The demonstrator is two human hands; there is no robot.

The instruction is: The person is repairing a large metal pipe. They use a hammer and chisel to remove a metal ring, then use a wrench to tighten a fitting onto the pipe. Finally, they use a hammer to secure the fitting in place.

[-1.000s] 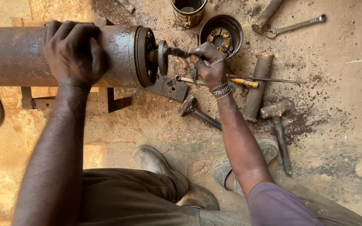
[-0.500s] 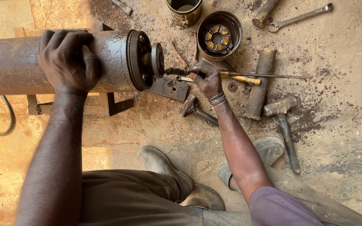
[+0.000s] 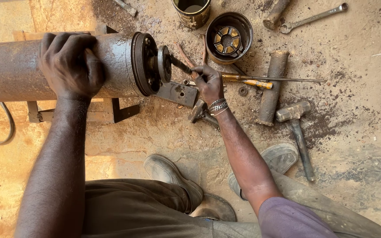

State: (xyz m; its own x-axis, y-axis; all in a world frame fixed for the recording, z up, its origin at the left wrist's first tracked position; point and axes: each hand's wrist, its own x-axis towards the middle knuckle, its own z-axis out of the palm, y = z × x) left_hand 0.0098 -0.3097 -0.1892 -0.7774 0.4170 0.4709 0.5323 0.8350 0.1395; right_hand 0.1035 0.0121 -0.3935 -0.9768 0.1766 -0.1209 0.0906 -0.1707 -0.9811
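Left hand (image 3: 70, 66) is clamped down over the top of the big rusty steel cylinder (image 3: 9, 70), fingers wrapped right across its curve, palm pressing on the metal just back from the ribbed end cap (image 3: 144, 64). Over on the other side, the right hand (image 3: 209, 83) is closed in a fist around a thin dark tool (image 3: 179, 65), and that tool angles up from the fist to the small round hub (image 3: 164, 63) sticking out of the cap, its tip right at the hub's edge; whether it is touching or wedged behind it is hard to tell from up here. Metal bracelets (image 3: 218, 106) sit on that wrist. Just beyond the right fist lies a yellow-handled screwdriver (image 3: 252, 82) with a long thin rod running off from it, and beneath the fist a flat steel plate (image 3: 177, 93) rests on the dirt. Further out from the fist there is a round bearing housing (image 3: 229, 31), a tin can (image 3: 191, 11) beside it, a thick steel bar (image 3: 272, 88), a hammer (image 3: 296, 128) and a spanner (image 3: 314, 17), all well apart from the grip. The cylinder sits on a low metal stand (image 3: 111, 112), below the left hand, with the person's worn shoes (image 3: 173, 176) nearer the camera.
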